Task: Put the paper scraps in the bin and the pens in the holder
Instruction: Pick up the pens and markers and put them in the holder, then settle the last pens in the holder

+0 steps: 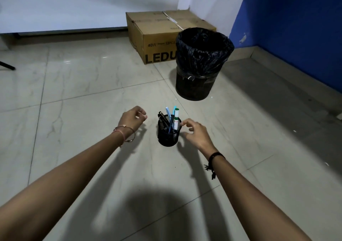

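A black mesh pen holder stands on the tiled floor between my hands. Several pens and a green-capped white marker stick up out of it. My left hand hovers to the holder's left, fingers loosely curled and holding nothing. Just right of the holder, my right hand has its fingers apart, fingertips close to the rim, nothing in it. A black bin lined with a black plastic bag stands farther back on the right. Tiny white paper bits lie on the floor near the bin.
A brown cardboard box sits behind the bin against the white wall. A blue wall runs along the right side. A black stand leg pokes in at the far left. Small white specks dot the floor at right.
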